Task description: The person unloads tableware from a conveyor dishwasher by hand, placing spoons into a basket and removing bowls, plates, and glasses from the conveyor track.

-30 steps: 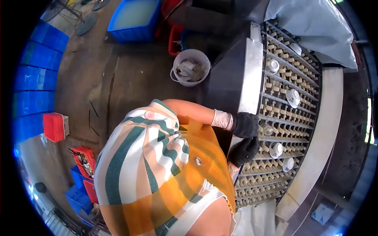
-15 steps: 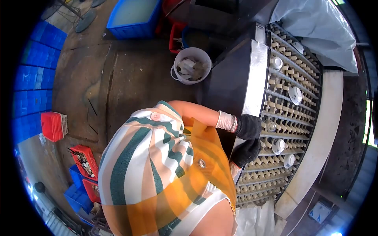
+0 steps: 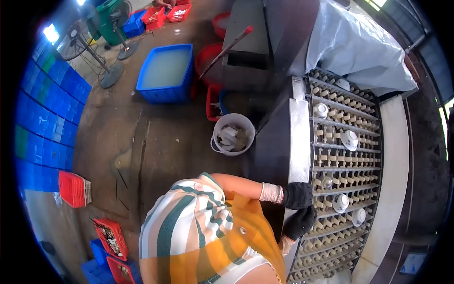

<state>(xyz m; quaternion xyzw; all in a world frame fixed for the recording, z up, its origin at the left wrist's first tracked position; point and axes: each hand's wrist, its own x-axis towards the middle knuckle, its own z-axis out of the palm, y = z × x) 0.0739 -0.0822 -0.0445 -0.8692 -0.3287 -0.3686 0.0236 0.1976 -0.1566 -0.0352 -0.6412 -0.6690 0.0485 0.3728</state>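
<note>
My left hand (image 3: 298,195), in a black glove over a pale cuff, rests at the near metal edge (image 3: 299,142) of a conveyor. Its fingers look curled, and nothing shows in them. Just below in the head view, my right hand (image 3: 300,223), also black-gloved, touches or nearly touches the left; its fingers merge into the dark fabric. Beyond both hands spreads the conveyor (image 3: 347,157) with rows of cream pegs. Closest among the things on it are a white bowl (image 3: 340,203), another white bowl (image 3: 359,217) and a clear round piece (image 3: 326,181).
Farther along the pegs sit a patterned bowl (image 3: 349,140) and a small white bowl (image 3: 321,110). Silvery sheeting (image 3: 357,45) covers the conveyor's far end. On the floor are a white bucket (image 3: 233,149) of pale scraps, a blue tub (image 3: 164,94) of cloudy liquid and red baskets (image 3: 72,189).
The view has shifted, so most things appear lower and more of the floor's far part shows. Both hands stay together at the conveyor's edge.
</note>
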